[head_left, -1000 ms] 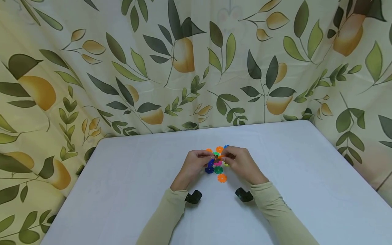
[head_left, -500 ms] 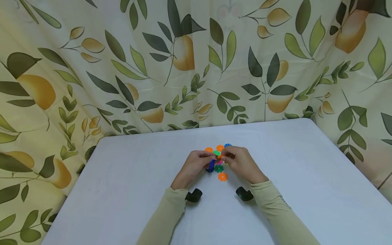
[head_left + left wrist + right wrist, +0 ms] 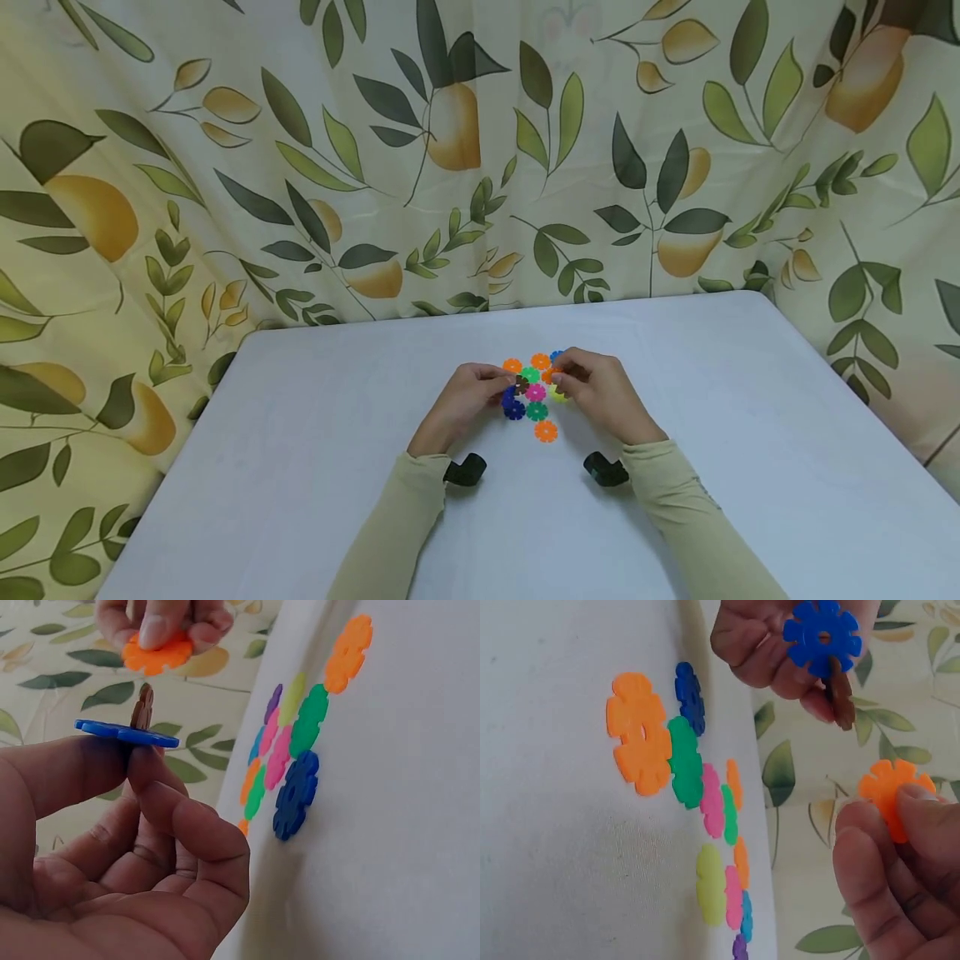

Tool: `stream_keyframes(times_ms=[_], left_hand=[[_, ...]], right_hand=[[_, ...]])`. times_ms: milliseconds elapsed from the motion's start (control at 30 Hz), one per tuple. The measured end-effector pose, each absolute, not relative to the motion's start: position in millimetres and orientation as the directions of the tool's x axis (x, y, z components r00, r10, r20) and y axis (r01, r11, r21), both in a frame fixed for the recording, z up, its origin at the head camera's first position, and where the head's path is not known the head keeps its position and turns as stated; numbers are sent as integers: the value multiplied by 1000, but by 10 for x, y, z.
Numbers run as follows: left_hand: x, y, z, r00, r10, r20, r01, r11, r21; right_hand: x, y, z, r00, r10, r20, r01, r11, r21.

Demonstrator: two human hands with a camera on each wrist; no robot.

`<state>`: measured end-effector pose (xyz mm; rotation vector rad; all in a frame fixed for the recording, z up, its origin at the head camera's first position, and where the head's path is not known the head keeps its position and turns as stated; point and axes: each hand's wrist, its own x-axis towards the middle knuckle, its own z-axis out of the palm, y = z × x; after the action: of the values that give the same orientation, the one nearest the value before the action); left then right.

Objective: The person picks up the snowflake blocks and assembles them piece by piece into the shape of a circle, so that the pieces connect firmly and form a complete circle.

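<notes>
My left hand (image 3: pixel 459 402) pinches a blue notched plastic disc (image 3: pixel 126 733) by its edge. A brown disc (image 3: pixel 142 709) is slotted into it, standing at right angles to the blue face. Between thumb and fingers, my right hand (image 3: pixel 606 393) holds an orange disc (image 3: pixel 889 787). In both wrist views a gap separates the orange disc from the brown one. Both hands are raised above loose discs of the same kind, among them a green one (image 3: pixel 537 412), a pink one (image 3: pixel 535 392) and a dark blue one (image 3: pixel 296 795).
Nearest me on the white tabletop (image 3: pixel 337 467) lies an orange disc (image 3: pixel 546 431). A yellow disc (image 3: pixel 710 885) and a purple one (image 3: pixel 739 947) lie among the others. A leaf-and-fruit patterned curtain (image 3: pixel 465 208) hangs behind the table's far edge.
The hands have drawn apart, left hand to the left and right hand to the right. The orange disc, earlier close against the brown one, is now away from it.
</notes>
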<state>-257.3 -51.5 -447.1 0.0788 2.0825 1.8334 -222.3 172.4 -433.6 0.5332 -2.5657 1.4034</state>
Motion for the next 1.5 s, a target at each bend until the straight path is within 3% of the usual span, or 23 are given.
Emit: stream_keyframes(times_ms=[233, 667, 1167, 1500], left_hand=[[-2568, -482, -4452, -929, 295, -224, -187, 149, 971], [-2547, -476, -4424, -925, 299, -234, -200, 142, 969], [-2551, -493, -4458, -926, 301, -227, -188, 155, 970], [-2580, -551, -4436, -930, 292, -225, -184, 163, 969]], right_hand=[[-2223, 1690, -4333, -932, -219, 289, -357, 411, -839], [-2200, 1643, -4351, -931, -249, 266, -349, 395, -850], [-2182, 1574, -4375, -932, -262, 249, -345, 436, -831], [-2208, 1602, -4386, -946, -203, 251, -318, 452, -834]])
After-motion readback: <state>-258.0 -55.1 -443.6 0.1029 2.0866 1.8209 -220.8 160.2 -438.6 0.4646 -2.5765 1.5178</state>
